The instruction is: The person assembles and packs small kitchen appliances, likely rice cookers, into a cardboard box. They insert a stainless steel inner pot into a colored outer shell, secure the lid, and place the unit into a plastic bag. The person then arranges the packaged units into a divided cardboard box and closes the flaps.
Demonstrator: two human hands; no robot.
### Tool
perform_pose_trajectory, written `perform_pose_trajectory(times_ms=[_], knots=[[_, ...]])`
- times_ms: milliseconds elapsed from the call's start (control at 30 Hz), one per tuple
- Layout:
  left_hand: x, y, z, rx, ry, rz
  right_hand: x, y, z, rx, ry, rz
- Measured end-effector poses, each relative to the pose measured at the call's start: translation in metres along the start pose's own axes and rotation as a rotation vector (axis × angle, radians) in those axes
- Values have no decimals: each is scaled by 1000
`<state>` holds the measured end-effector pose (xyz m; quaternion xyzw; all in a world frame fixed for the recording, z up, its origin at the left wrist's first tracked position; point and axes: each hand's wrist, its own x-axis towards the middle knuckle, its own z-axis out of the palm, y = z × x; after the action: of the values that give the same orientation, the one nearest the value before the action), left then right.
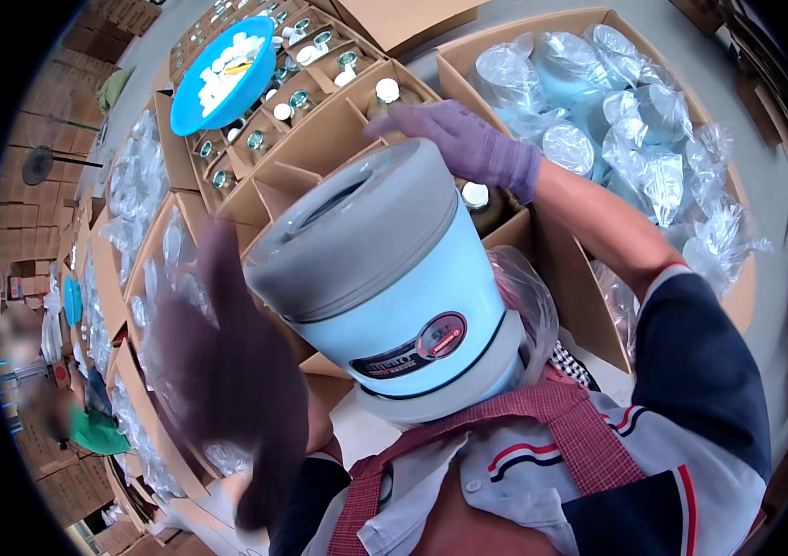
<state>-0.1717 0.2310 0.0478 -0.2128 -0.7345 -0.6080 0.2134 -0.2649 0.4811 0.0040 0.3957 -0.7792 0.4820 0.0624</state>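
A light blue insulated jug (412,310) with a grey lid (347,213) leans in front of my chest, its top tilted to the left over an open carton. My right hand (468,146), in a purple glove, reaches past the far side of the lid. Its fingers stretch left beside a white-capped bottle (387,93); contact is unclear. On the jug's left is my gloved left hand (236,371), smeared by motion, with thumb and fingers apart and nothing visible in it. Cardboard dividers (287,185) show in the carton beyond the lid. Another white-capped bottle (480,206) stands below my right wrist.
A blue bowl (188,109) of white caps rests on a divided carton holding several glass bottles (301,99). A large carton at the right holds plastic-wrapped blue jugs (565,74). Bagged goods (134,199) fill cartons at the left. Farther left is a person in green (97,431).
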Motion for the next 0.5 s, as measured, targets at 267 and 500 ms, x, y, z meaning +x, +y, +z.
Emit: perform_pose_trajectory(times_ms=[267,500], knots=[[45,-62,-22,169,18,-2,-7,52,35,-215,407,-74],[-30,-213,-63,214,1,-734,-129,143,98,-844,-468,500]])
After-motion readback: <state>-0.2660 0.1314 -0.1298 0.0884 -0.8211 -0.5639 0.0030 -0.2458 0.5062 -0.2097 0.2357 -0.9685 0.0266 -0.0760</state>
